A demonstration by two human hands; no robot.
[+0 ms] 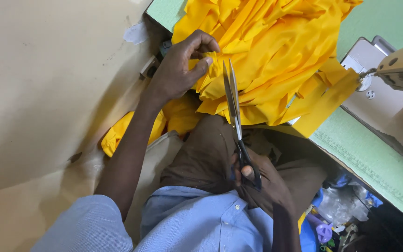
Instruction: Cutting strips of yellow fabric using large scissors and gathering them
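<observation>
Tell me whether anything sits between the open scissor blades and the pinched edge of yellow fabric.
Nothing visible does. The scissors, held in the right hand, point their open blades straight at the yellow fabric, beside the fold that the left hand pinches. Only the cloth lies there.

Head camera looks steeply down, close, perhaps tilted.
</observation>
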